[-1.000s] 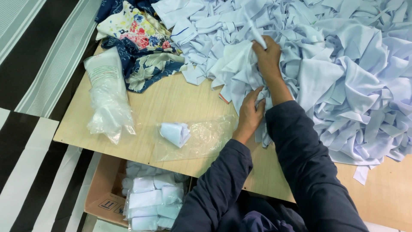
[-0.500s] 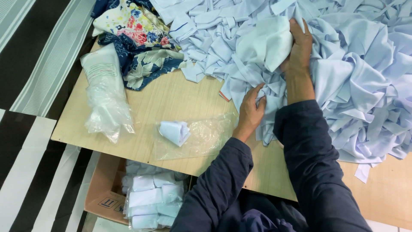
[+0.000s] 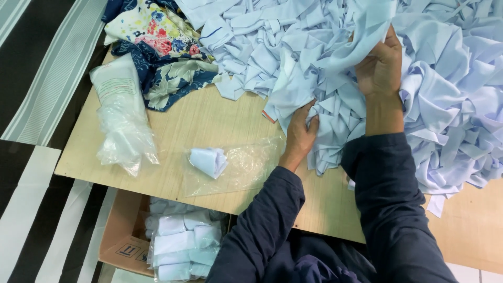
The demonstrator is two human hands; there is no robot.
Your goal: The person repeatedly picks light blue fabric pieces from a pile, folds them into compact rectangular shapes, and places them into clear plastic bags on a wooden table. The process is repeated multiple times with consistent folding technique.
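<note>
Two hands work at the near edge of a large heap of pale blue cloth pieces [image 3: 450,105] that covers the upper right of the wooden desk [image 3: 209,126]. The right hand [image 3: 380,65] is raised with its fingers closed on one pale blue piece [image 3: 335,47], lifting it so that it hangs free of the tangle, while the left hand [image 3: 299,131] lies with fingers spread and pressed flat on the pieces below, apparently to hold them down so only the one comes away. Just left of that hand a clear plastic bag [image 3: 236,167] lies flat on the desk with a small folded pale blue bundle [image 3: 208,160] at its left end, within easy reach. Farther left lies a crumpled stack of clear bags [image 3: 123,120], and a flowered navy cloth [image 3: 157,47] is pushed toward the far corner. A cardboard box [image 3: 126,236] below the desk's near edge holds bagged pale bundles [image 3: 181,243].
</note>
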